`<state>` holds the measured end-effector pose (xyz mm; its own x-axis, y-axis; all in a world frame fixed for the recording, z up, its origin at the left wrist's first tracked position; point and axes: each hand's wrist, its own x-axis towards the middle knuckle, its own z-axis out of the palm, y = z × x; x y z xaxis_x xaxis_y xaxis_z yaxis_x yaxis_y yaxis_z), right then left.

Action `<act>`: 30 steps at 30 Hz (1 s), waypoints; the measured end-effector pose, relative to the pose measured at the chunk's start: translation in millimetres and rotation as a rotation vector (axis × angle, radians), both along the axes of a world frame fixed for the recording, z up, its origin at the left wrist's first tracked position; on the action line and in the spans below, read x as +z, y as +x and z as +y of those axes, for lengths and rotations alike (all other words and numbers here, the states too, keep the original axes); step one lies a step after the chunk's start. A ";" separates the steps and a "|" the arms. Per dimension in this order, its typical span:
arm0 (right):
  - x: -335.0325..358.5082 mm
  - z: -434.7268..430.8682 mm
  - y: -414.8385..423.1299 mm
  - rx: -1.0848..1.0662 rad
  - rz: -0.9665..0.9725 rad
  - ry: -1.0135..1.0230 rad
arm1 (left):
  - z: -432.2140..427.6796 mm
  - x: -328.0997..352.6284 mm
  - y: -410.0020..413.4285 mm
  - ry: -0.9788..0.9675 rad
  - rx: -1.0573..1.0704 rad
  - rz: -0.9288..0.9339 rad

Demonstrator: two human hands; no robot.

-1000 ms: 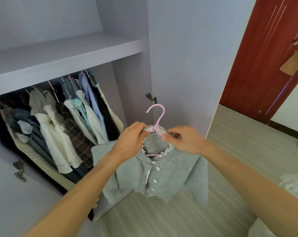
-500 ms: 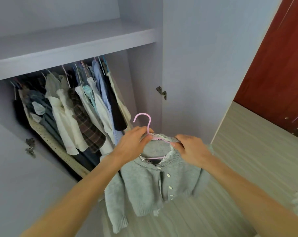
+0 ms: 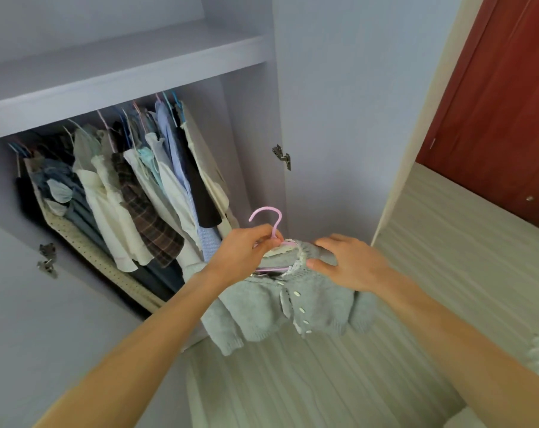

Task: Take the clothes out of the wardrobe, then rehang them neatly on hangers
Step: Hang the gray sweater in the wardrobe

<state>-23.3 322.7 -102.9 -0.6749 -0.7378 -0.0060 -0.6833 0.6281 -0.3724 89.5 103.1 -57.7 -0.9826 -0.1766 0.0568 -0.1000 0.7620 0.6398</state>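
A small grey knitted cardigan point(image 3: 262, 307) with white buttons and a lace collar hangs on a pink hanger point(image 3: 273, 222) in front of the open wardrobe point(image 3: 123, 84). My left hand point(image 3: 246, 251) grips the hanger at the base of its hook. My right hand point(image 3: 345, 262) pinches the cardigan's right shoulder by the collar. Several garments point(image 3: 132, 193) hang in a row on the rail inside, to the left of the cardigan.
A wardrobe shelf point(image 3: 116, 57) runs above the rail. The open wardrobe door point(image 3: 339, 103) stands just behind the cardigan, with a metal hinge point(image 3: 282, 156). A dark red room door point(image 3: 503, 103) is at the right. Striped grey floor point(image 3: 447, 257) lies below.
The view has turned left and closer to the wardrobe. Both hands carried the cardigan on its hanger nearer the hanging clothes; the left hand shifted from the collar to the hanger's hook base.
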 end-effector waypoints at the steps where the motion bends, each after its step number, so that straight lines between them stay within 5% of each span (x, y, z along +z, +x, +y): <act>1: -0.8 4.3 -1.9 0.005 0.002 0.037 | 1.0 0.7 -0.7 0.005 0.003 -0.003; 14: 0.0 9.2 13.4 0.100 0.132 0.046 | 26.8 -16.9 -20.3 -0.083 0.138 0.022; 30: 3.1 -19.8 -4.0 0.009 -0.086 0.052 | -73.6 8.1 1.2 -0.438 0.325 -0.198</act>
